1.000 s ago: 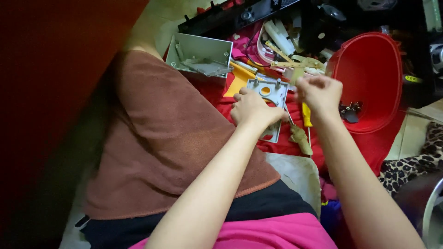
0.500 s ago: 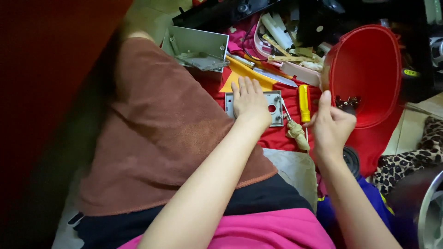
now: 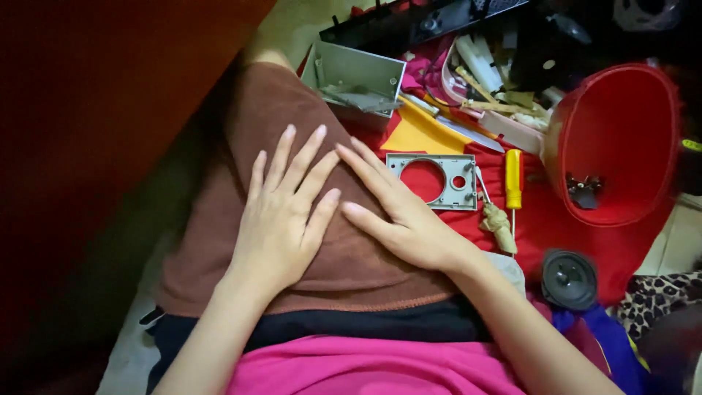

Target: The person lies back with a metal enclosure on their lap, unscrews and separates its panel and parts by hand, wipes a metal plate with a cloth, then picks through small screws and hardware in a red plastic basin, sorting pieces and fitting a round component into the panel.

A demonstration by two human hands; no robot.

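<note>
Head view, left hand point(image 3: 281, 219) and right hand point(image 3: 398, 216) spread flat on brown cloth point(image 3: 241, 132), red bowl's point(image 3: 621, 110) dark contents perhaps clips

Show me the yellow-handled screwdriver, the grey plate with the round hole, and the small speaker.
yellow-handled screwdriver point(image 3: 514, 178), head view, on its handle.
grey plate point(image 3: 463, 165), head view, on its right part.
small speaker point(image 3: 569, 278), head view, on its cone.

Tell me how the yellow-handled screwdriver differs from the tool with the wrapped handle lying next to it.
The yellow-handled screwdriver has a smooth, bright plastic grip; the wrapped-handle tool has a lumpy, beige, cloth-like grip. The screwdriver lies straight, handle away from the person, shaft pointing back toward them; the wrapped tool lies slanted, handle nearer the person, thin shaft running up toward the grey plate. Both rest untouched on the red cloth, right of the right hand.
</note>
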